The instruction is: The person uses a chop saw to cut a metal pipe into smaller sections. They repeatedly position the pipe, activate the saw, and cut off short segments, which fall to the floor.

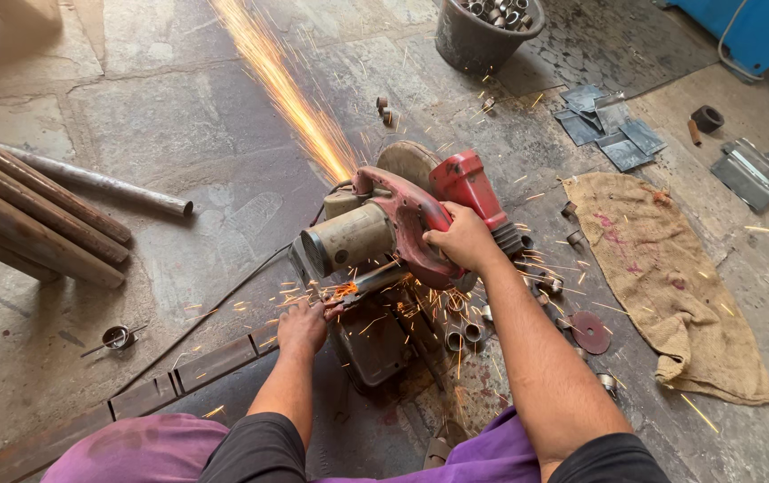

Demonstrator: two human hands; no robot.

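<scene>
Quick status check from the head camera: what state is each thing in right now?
Chop saw: pulled down, throwing sparks.
Right hand: gripping the saw handle.
Left hand: holding the metal bar at the cut.
Bucket: upright, full of cut pipe pieces.
Burlap sack: spread flat on the floor.

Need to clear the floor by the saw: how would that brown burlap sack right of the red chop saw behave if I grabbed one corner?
The brown burlap sack lies flat with rumpled, folded edges, so it would probably hang limp and drape. Its coarse weave should grip well, not slip. It looks thin and empty, so likely light, and it will not roll.
</scene>
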